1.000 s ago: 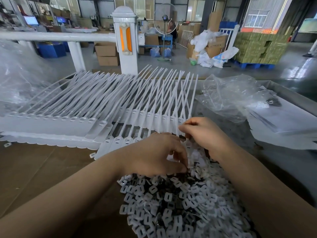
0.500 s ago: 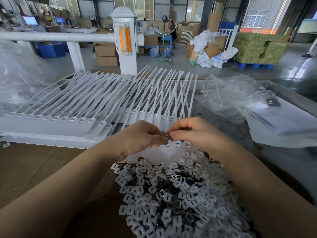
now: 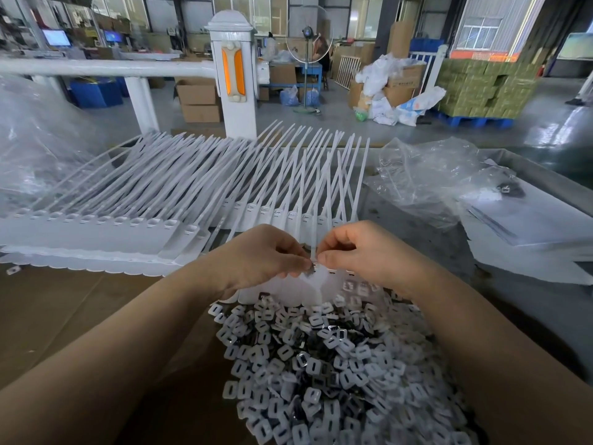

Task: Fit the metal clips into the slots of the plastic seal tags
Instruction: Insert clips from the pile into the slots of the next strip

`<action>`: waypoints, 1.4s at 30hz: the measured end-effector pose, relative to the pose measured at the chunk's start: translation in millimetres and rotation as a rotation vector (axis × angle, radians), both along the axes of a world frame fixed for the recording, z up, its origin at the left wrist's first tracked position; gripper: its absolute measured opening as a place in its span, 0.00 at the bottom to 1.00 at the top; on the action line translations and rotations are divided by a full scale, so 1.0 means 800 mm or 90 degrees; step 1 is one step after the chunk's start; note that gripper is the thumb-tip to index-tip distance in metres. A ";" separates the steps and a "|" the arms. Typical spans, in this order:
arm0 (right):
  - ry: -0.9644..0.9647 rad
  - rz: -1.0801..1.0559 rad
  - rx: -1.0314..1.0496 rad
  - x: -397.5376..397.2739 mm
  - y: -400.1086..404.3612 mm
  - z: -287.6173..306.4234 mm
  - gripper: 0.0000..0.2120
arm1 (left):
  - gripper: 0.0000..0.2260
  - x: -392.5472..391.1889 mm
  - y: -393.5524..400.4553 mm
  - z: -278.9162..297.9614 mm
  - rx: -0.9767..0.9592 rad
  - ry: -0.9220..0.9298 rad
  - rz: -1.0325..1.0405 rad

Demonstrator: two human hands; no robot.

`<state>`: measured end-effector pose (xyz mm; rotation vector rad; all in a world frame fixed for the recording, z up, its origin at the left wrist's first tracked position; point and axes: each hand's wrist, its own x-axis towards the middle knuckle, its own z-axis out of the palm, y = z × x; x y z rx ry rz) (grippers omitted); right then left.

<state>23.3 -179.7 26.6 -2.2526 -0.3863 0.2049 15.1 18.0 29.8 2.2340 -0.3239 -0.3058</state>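
Hands meet above the clip pile (image 3: 321, 364). Left hand (image 3: 260, 255) pinches a small metal clip (image 3: 309, 270). Right hand (image 3: 359, 252) pinches a white tag (image 3: 313, 281) touching that clip.

A factory or warehouse floor is shown. Stacked cardboard boxes (image 3: 197, 99) are seen left of centre, green cartons on a blue pallet (image 3: 483, 88) at upper right, and computer monitors (image 3: 57, 37) at upper left. Rows of white seal tags (image 3: 179, 191) and a heap of clips (image 3: 324, 374) are spread over the worktable (image 3: 57, 316) in the foreground.
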 end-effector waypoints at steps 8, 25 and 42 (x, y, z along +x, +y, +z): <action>-0.004 0.045 0.013 -0.003 0.005 0.000 0.10 | 0.08 0.000 -0.001 -0.001 -0.020 0.012 0.013; 0.013 0.075 -0.041 -0.005 0.002 0.007 0.05 | 0.09 0.002 0.000 0.003 -0.004 0.029 0.046; -0.156 0.025 0.004 -0.006 0.011 -0.002 0.10 | 0.09 0.001 -0.004 0.006 -0.137 0.069 0.135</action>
